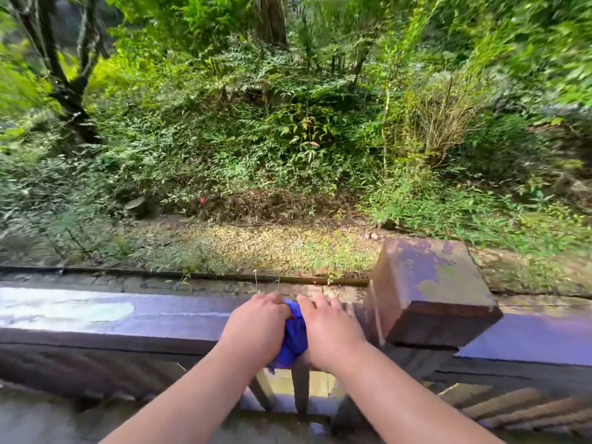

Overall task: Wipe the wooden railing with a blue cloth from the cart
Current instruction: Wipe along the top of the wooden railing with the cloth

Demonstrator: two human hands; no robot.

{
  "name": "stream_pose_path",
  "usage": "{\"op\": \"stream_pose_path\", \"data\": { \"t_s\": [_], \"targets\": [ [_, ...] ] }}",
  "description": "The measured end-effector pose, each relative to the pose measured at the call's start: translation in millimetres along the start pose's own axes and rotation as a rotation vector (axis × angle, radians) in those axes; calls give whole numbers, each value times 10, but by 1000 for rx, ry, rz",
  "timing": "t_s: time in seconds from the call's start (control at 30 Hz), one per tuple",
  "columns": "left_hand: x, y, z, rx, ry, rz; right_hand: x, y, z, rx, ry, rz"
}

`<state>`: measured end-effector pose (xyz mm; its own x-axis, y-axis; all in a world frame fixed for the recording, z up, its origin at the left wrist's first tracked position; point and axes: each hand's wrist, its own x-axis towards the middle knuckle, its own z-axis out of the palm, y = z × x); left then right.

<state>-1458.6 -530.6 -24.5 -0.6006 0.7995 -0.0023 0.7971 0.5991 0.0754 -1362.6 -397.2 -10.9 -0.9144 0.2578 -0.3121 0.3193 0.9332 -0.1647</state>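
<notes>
An outdoor walkway in woodland: a weathered wooden railing and post face dense ferns and trees.

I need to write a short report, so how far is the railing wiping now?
Done: the cloth is fetched and already on the rail. The shiny stretch to the left may be wiped, though that is not certain. In hand: the left hand and right hand both press the cloth beside the post. Left: the post cap and the rail to the right of it.
</notes>
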Motion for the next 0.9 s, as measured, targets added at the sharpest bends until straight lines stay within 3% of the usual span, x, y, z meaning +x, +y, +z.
{"op": "stream_pose_path", "data": {
  "t_s": [0.27,0.57,0.77,0.9],
  "targets": [
    [-301,-973,-12,-16,21,14,254,-756,128,-105,55,80],
    [-748,-2122,-129,-31,20,-80,459,-1281,131,-133,-9,151],
    [-826,-2147,-214,-2,28,-147,465,-1309,137,-127,-8,180],
    [-854,-2008,-273,90,14,-189,486,-1458,186,-89,32,62]
  ]
}}
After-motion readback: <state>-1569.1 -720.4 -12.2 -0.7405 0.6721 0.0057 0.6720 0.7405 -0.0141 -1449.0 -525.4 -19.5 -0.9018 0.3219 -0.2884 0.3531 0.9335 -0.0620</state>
